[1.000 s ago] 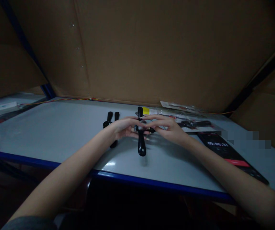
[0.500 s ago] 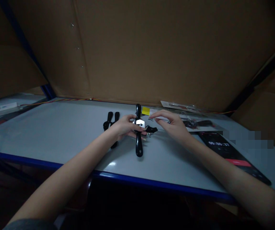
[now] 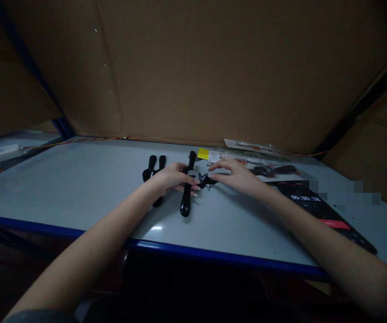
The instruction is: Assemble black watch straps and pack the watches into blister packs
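My left hand [image 3: 170, 177] clenched a black-handled spokeshave [image 3: 186, 199], while my open right hand [image 3: 234, 176] lay just beside a small black part [image 3: 207, 181], near a clear plastic bag [image 3: 247, 167] holding a black-handled tool [image 3: 274, 170].

Spokeshave [image 3: 186, 202] in glossy black and silver; pale grey tabletop [image 3: 79, 179], blue edge [image 3: 62, 231]

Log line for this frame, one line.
left hand: grips black-handled spokeshave | right hand: open, beside small black part | nearby: second black-handled tool
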A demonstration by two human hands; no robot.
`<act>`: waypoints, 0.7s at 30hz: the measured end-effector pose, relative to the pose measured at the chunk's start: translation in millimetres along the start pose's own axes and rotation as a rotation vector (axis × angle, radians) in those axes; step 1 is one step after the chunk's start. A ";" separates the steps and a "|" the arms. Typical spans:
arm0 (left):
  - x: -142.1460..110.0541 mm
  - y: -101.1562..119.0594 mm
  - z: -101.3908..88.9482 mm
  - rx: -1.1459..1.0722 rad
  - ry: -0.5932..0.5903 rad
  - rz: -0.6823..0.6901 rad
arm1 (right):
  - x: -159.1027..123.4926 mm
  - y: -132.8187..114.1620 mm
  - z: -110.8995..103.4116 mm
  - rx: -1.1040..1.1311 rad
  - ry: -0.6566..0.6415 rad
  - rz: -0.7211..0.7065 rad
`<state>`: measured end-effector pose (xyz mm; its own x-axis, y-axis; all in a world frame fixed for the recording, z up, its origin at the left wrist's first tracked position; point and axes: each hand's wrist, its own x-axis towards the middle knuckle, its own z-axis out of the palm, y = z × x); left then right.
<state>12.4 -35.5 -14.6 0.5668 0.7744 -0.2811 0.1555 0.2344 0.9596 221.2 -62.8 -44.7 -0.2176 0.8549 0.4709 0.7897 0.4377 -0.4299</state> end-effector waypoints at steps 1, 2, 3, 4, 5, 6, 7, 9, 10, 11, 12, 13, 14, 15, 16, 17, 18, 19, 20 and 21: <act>1.0 -0.6 -1.0 0.011 0.001 0.001 | 0.4 0.0 3.1 -0.010 -0.006 0.000; 1.7 -0.9 -1.9 0.023 -0.002 0.002 | 1.0 -0.4 6.4 -0.027 -0.003 -0.004; 2.2 -1.0 -2.6 0.035 -0.008 0.005 | 1.9 -1.0 9.6 -0.051 0.006 -0.009; 2.3 -0.8 -3.2 0.047 -0.018 0.009 | 3.2 -1.6 12.6 -0.073 0.014 -0.014; 2.1 -0.4 -3.6 0.058 -0.030 0.012 | 4.6 -2.2 15.2 -0.090 0.021 -0.020; 1.8 0.1 -3.8 0.068 -0.042 0.011 | 6.2 -2.5 17.1 -0.095 0.027 -0.022; 1.3 0.6 -3.8 0.072 -0.051 0.009 | 7.7 -2.8 18.3 -0.078 0.032 -0.014; 0.4 1.2 -4.0 0.063 -0.054 0.000 | 10.2 -2.9 18.4 0.018 0.049 0.052; 0.2 1.3 -4.1 0.053 -0.050 -0.004 | 10.9 -3.0 17.6 0.087 0.057 0.103; 0.1 1.2 -4.3 0.044 -0.043 -0.006 | 11.3 -3.2 16.3 0.167 0.060 0.157; 0.1 1.0 -4.5 0.036 -0.039 -0.006 | 11.3 -3.5 14.6 0.250 0.058 0.205; 0.3 0.9 -4.8 0.029 -0.039 -0.003 | 11.1 -3.9 12.8 0.331 0.055 0.242; 0.4 0.8 -5.0 0.023 -0.043 -0.001 | 10.6 -4.5 10.9 0.406 0.057 0.268; 0.5 0.7 -5.1 0.016 -0.050 0.000 | 10.1 -5.2 8.8 0.479 0.064 0.290; 0.6 0.8 -5.1 0.007 -0.060 -0.002 | 9.4 -6.2 6.7 0.548 0.075 0.315; 0.6 1.0 -5.0 -0.004 -0.074 -0.008 | 8.7 -7.4 4.5 0.607 0.085 0.338; 0.5 1.3 -4.8 -0.019 -0.087 -0.015 | 8.0 -8.7 2.3 0.659 0.085 0.357; 0.4 1.7 -4.5 -0.035 -0.104 -0.025 | 7.3 -10.2 0.1 0.704 0.078 0.367; 0.2 2.1 -4.2 -0.054 -0.124 -0.036 | 6.7 -12.0 -2.0 0.744 0.064 0.365; 0.0 2.4 -3.9 -0.074 -0.149 -0.045 | 6.1 -13.8 -4.0 0.778 0.049 0.354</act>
<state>9.6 -32.6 -12.4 0.6752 0.6678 -0.3134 0.1263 0.3140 0.9410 211.3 -64.7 -32.8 0.0066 0.9722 0.2340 0.1840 0.2288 -0.9559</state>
